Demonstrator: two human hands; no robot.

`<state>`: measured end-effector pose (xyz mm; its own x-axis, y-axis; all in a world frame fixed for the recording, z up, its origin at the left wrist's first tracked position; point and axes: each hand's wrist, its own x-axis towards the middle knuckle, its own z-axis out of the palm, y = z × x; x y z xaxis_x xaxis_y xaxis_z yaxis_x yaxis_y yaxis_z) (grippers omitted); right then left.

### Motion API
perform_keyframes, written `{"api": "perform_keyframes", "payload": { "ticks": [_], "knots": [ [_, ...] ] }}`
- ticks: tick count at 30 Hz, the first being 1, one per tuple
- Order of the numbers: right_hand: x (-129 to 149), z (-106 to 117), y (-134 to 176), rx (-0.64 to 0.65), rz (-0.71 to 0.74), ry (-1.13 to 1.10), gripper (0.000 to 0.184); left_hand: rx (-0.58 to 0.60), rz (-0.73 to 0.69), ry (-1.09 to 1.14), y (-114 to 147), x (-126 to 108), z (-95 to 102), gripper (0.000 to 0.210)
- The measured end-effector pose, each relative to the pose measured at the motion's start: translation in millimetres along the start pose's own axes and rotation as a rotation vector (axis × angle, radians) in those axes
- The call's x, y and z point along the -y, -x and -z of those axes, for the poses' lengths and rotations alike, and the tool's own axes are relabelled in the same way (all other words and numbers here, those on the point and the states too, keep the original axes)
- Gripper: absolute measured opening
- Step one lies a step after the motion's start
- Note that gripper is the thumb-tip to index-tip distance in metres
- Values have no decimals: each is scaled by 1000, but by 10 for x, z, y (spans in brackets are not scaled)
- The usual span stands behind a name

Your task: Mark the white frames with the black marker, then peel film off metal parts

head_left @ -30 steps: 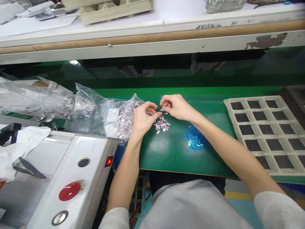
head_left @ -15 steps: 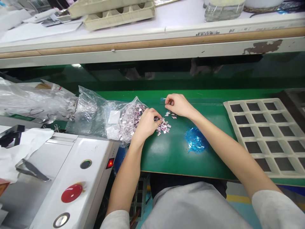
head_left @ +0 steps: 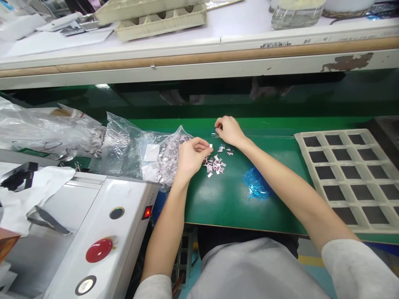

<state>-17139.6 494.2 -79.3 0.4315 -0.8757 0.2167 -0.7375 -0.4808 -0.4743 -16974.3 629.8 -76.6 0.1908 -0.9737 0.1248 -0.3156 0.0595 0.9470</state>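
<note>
My left hand [head_left: 193,157] pinches a small silvery metal piece [head_left: 211,145] between thumb and fingertips, just above a loose pile of similar pieces [head_left: 215,165] on the green tabletop. My right hand [head_left: 229,131] is closed, fingertips down at the left end of a clear strip [head_left: 271,133] lying along the back of the table. Whatever those fingers hold, if anything, is hidden. A few pieces [head_left: 222,148] lie just below the right hand. Left of my left hand rests a clear plastic bag [head_left: 168,160] full of the small pieces.
A heap of shiny blue film scraps [head_left: 256,183] lies near my right forearm. At the right stands a pale compartment tray [head_left: 338,164]. A white machine with a red button [head_left: 99,250] occupies the lower left. Behind, a shelf edge [head_left: 199,60] runs across.
My left hand has lifted from the pile with a small metal piece in its fingertips. The right hand has shifted slightly at the strip's end, its fingers now pointing down.
</note>
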Motion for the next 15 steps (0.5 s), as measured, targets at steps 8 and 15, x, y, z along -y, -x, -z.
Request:
{"api": "perform_keyframes", "payload": {
  "ticks": [8,15],
  "knots": [
    [158,254,344,-128,99,-308,13,-66,97,240,12,-64,-48,16],
    [355,437,622,36,240,-437,11,-85,90,230,6,-48,-57,18]
  ]
}}
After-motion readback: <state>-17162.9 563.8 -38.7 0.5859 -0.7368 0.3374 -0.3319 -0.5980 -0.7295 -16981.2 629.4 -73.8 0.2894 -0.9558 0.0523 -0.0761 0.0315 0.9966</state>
